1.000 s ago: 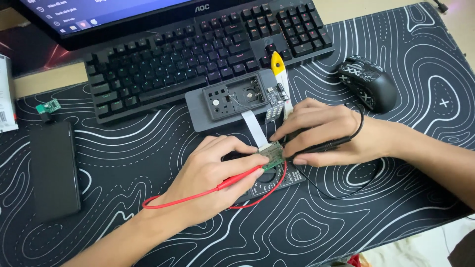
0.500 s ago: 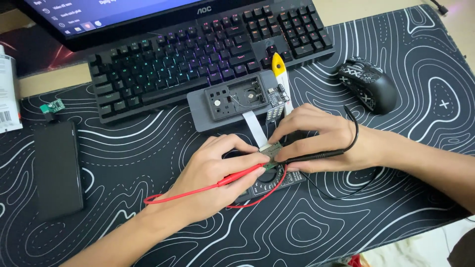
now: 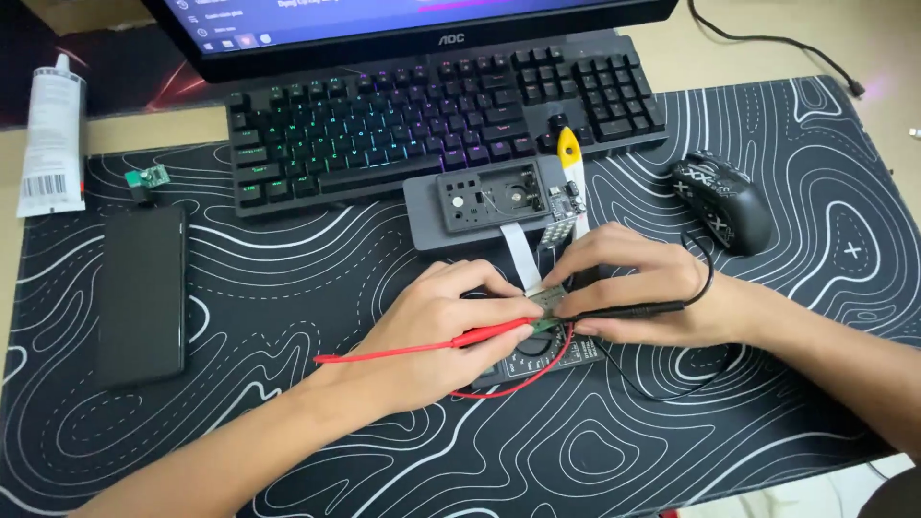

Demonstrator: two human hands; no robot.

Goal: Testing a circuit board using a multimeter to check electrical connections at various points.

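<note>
- Currently, head view: both hands work over a black patterned desk mat (image 3: 288, 317) on the counter, in front of a backlit keyboard (image 3: 432, 125).
- Left hand (image 3: 436, 331): fingers clenched around a red probe (image 3: 480, 337), held like a pen, its tip pointing at a small green circuit board (image 3: 547, 299) between the two hands. A red lead (image 3: 384, 351) trails off to the left.
- Right hand (image 3: 638, 293): fingers closed on a black probe (image 3: 624, 311), tip at the same board; thumb and forefinger also seem to pinch the board's edge. Black lead (image 3: 705, 288) loops over the wrist.
- Board location: just above a dark meter (image 3: 537, 363), which is mostly hidden under the hands; a white ribbon cable (image 3: 521, 254) links the board to an opened grey case (image 3: 480, 203) lying by the keyboard.
- Progress, my reading: case already open, board out, both probes in place, so the measurement looks under way. Meter display hidden, so no reading can be told.
- Nearby, untouched: black mouse (image 3: 721, 200), dark phone (image 3: 142, 293), white tube (image 3: 50, 134), yellow-handled tool (image 3: 570, 158).
</note>
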